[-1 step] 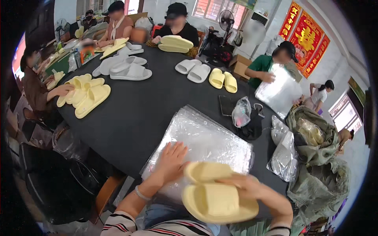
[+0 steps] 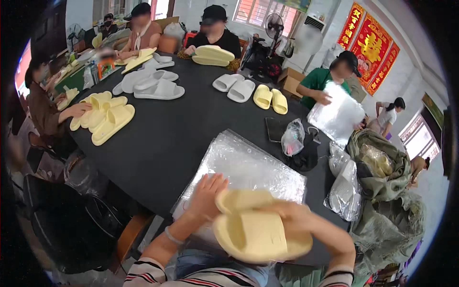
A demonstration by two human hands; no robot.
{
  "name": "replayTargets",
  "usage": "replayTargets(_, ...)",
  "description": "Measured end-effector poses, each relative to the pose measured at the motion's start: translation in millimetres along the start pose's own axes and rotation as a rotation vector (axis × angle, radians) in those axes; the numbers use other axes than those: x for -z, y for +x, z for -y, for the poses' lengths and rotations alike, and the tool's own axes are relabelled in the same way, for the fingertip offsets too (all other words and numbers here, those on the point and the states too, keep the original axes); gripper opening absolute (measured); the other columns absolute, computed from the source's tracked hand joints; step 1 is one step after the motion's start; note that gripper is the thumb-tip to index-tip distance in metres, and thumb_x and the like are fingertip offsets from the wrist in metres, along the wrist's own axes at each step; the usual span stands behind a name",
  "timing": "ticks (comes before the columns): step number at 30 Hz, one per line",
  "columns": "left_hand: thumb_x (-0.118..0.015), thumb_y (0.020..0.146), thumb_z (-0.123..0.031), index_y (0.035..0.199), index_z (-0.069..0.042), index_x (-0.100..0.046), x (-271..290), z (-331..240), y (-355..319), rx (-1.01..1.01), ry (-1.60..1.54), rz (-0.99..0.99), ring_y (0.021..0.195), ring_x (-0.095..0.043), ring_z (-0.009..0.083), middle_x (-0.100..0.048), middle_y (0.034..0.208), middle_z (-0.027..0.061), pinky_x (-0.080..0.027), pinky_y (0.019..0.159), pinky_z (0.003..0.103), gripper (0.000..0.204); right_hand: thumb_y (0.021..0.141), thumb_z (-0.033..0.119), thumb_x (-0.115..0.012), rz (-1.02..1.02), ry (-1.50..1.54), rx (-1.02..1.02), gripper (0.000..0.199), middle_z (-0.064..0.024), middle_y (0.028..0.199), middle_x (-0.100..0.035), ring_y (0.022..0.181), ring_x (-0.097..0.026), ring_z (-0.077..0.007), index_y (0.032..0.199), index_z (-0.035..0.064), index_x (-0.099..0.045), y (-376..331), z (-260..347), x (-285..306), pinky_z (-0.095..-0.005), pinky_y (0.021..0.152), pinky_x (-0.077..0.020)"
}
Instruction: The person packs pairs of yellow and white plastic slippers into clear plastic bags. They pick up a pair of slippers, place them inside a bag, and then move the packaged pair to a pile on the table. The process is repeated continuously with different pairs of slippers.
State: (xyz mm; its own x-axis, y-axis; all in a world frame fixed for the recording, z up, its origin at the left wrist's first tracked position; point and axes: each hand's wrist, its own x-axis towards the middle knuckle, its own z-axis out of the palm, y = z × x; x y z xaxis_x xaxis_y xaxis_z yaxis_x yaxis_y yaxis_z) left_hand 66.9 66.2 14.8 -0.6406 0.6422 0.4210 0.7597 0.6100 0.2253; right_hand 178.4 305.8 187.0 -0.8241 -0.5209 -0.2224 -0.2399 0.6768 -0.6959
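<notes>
A pair of pale yellow slippers (image 2: 256,232) is in my right hand (image 2: 294,217), held above the near edge of the table and slightly blurred. The fingers of that hand wrap over the pair between the two slippers, and part of them is hidden. My left hand (image 2: 208,196) lies flat with its fingers stretched out on a stack of clear plastic bags (image 2: 253,165). The nearer part of the stack is covered by the slippers and my left arm.
The black table (image 2: 158,138) carries grey slippers (image 2: 160,86), yellow slippers (image 2: 112,124), and a bagged pair (image 2: 346,186) at right. A phone (image 2: 274,129) lies beyond the stack. A green sack (image 2: 382,167) stands at right. Co-workers sit around, one with a plastic sheet (image 2: 337,115).
My right hand has moved the yellow slippers slightly left and up, closer to my left hand. My left hand stays on the bags.
</notes>
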Motion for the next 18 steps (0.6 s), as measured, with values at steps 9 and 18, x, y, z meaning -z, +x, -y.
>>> replayTargets(9,-0.051,0.092,-0.042,0.133,0.003,-0.049,-1.5,-2.4,3.1,-0.024,-0.104,-0.053,0.135,-0.037,0.0338,-0.048,0.139,0.0189,-0.017,0.115,0.050,0.061,0.085,0.017,-0.069,-0.916,-0.104,0.203,0.075,-0.0189,0.130,-0.056,0.112,-0.061,-0.0286,0.148,0.0105,-0.029,236.0,-0.7,195.6,-0.0349,0.089,-0.0509)
replayTargets(18,-0.047,0.092,-0.044,0.136,0.001,-0.046,-10.8,-2.5,0.0,0.018,0.058,0.028,0.137,-0.036,0.0337,-0.044,0.141,0.0230,-0.017,0.115,0.051,0.063,0.088,0.038,-0.063,-0.400,-0.757,0.264,0.070,-0.0159,0.149,-0.036,0.139,-0.033,-0.0322,0.145,0.0087,-0.035,87.8,-22.0,-23.9,-0.0542,0.111,-0.0281)
